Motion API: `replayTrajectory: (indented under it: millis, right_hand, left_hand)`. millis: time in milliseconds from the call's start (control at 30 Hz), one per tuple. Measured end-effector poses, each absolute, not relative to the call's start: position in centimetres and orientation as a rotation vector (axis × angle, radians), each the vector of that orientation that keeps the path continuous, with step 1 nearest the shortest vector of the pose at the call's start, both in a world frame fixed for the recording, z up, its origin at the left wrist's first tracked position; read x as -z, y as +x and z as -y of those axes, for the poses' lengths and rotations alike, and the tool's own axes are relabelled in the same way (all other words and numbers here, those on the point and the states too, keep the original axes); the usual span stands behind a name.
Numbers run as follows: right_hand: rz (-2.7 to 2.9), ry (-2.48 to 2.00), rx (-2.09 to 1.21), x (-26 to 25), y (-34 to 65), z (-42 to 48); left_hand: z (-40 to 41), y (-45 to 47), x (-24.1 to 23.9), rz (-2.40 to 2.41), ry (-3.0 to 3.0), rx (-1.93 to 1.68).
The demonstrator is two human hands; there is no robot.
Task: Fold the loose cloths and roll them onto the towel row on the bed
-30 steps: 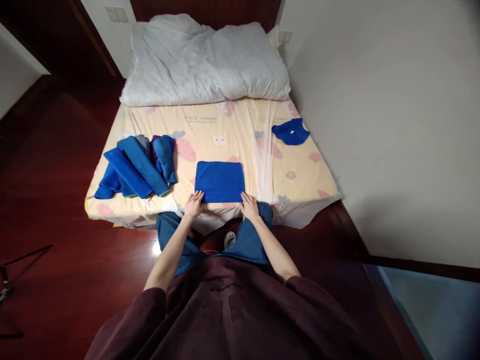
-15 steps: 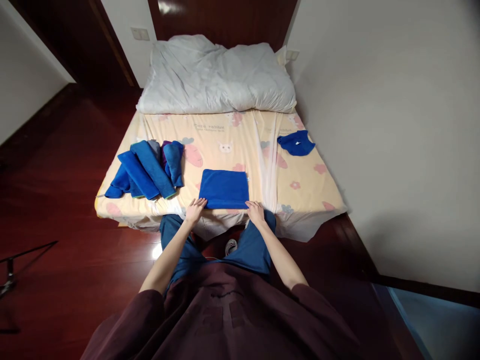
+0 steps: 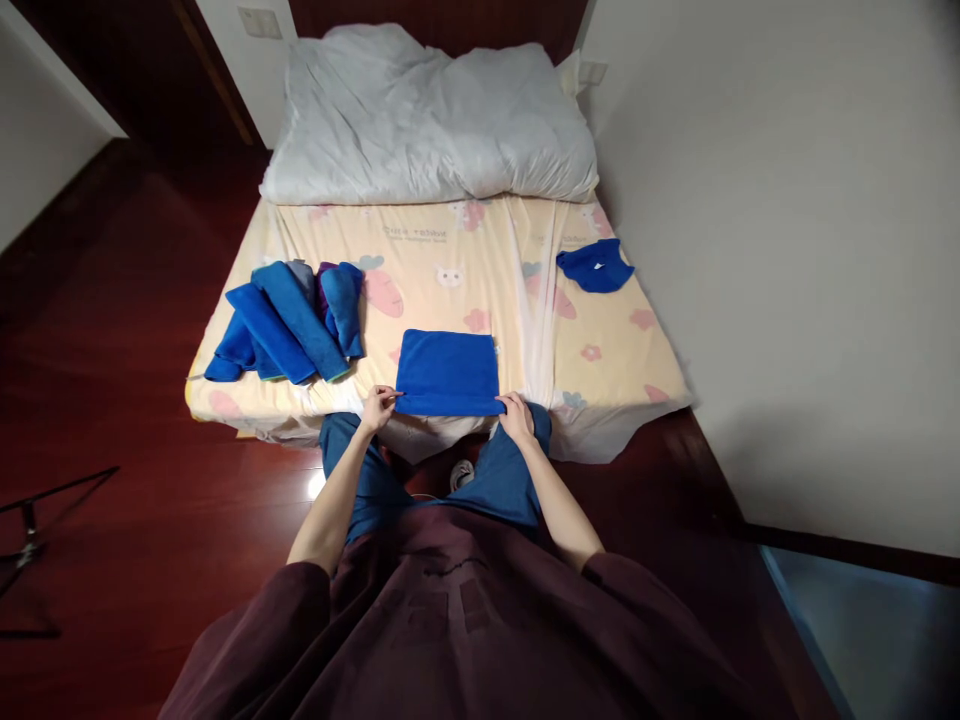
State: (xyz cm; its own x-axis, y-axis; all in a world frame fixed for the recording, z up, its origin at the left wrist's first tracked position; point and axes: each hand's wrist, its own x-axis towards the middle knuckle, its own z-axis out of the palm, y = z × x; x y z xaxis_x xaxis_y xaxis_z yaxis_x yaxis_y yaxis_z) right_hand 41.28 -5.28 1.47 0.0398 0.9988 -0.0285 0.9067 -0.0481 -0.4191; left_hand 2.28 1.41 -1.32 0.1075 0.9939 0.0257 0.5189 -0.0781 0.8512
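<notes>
A blue towel [image 3: 448, 365] lies flat as a rectangle at the front edge of the bed, with a narrow folded strip along its near side. My left hand [image 3: 379, 408] pinches the near left corner between thumb and fingers. At the near right corner, my right hand [image 3: 516, 415] is closed on the cloth in the same way. To the left rests a heap of rolled or folded towels [image 3: 289, 320], mostly blue, with grey and purple pieces behind. A crumpled blue cloth [image 3: 598, 267] with a small white tag lies at the right.
The bed [image 3: 420, 250] wears a cream sheet with carrot and rabbit prints. A thick white quilt [image 3: 435, 120] is bundled at its head. A pale wall [image 3: 765, 250] stands to the right. On the dark red floor at left is a thin black stand [image 3: 30, 520].
My fingers have gone from lying on the towel's near corners to pinching them. The whole view has tilted slightly downward. The heap and the crumpled cloth stay in place.
</notes>
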Motion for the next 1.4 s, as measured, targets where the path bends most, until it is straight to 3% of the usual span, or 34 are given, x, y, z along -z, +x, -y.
replayTrajectory:
  millis: [1200,1400]
  right_hand:
    - [1.721,-1.973,-0.316,0.3,41.2,4.0]
    - [1.526,-1.849,-0.215,-0.7,41.0,4.7]
  left_hand:
    - [-1.2,3.4,1.0,-1.662,1.471,-0.917]
    - [0.3,4.0,0.4,-1.741,1.575,-1.112]
